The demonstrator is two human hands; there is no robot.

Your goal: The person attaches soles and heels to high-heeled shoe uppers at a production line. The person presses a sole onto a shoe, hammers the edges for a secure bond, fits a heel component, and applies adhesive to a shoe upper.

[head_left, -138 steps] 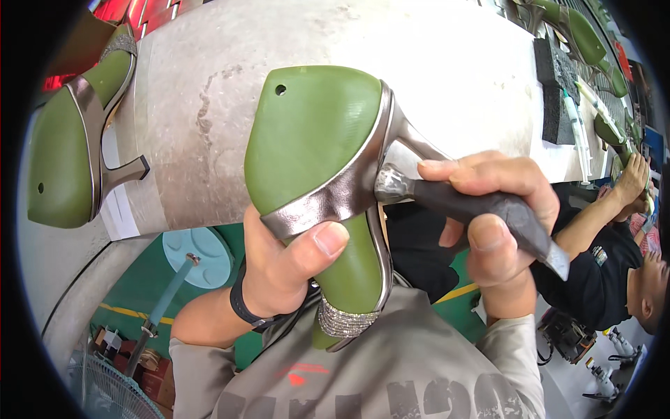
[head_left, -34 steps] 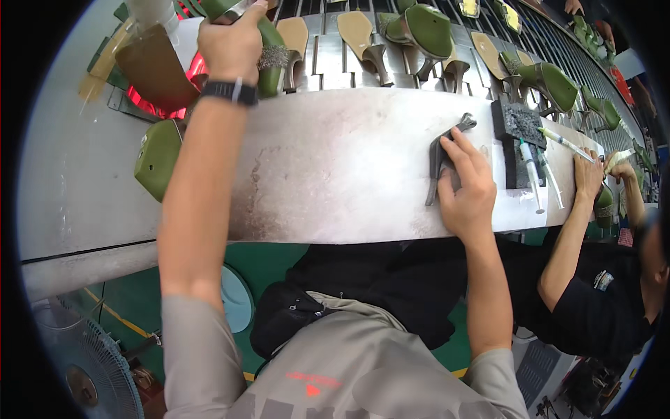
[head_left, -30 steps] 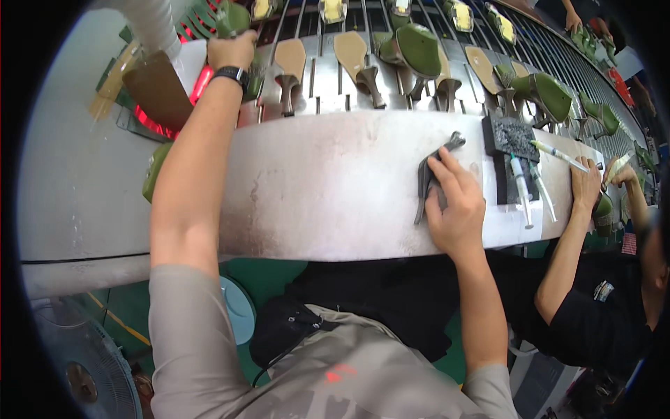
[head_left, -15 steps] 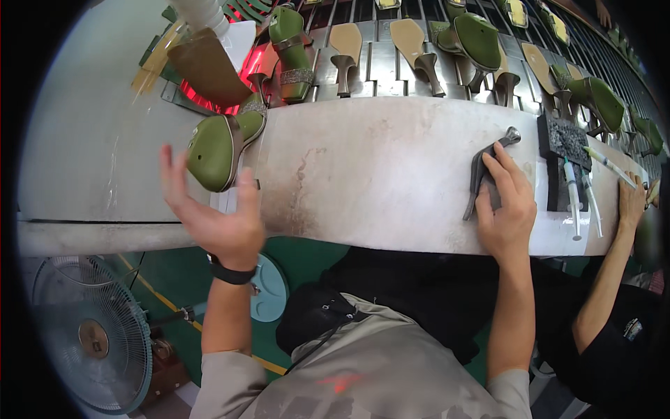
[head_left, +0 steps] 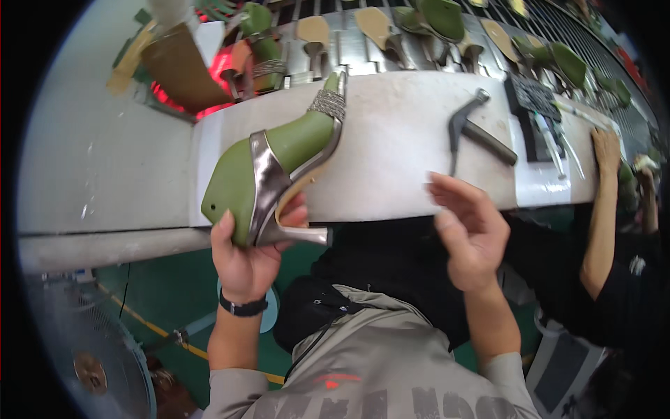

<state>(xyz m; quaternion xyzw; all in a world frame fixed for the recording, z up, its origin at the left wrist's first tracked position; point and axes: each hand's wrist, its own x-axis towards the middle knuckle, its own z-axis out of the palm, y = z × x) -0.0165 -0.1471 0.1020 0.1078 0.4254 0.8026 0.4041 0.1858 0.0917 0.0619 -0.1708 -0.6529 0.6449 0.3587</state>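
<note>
My left hand (head_left: pixel 246 271) grips a heeled sandal (head_left: pixel 296 143) built on a green shoe last. The thumb presses the green heel end and the fingers wrap beneath, beside the metallic heel. A bronze strap crosses the last, and a glittery band circles it near the toe, which points away to the right. My right hand (head_left: pixel 474 241) is open over the table's front edge, with nothing in it. Just beyond its fingertips a hammer (head_left: pixel 490 143) with a dark handle and a curved grey head lies on the pale worktable (head_left: pixel 391 153).
Several green lasts with sandals (head_left: pixel 440 19) and tan soles with heels (head_left: pixel 373 28) stand on the metal conveyor behind. Syringes (head_left: pixel 549 143) rest by a dark block (head_left: pixel 534 98) at right, near a co-worker's arm (head_left: pixel 604 188). A fan (head_left: pixel 91 356) stands lower left.
My left hand has taken hold of the sandal and brought it nearer, turning it. My right hand has let go of the hammer and drawn back toward me.
</note>
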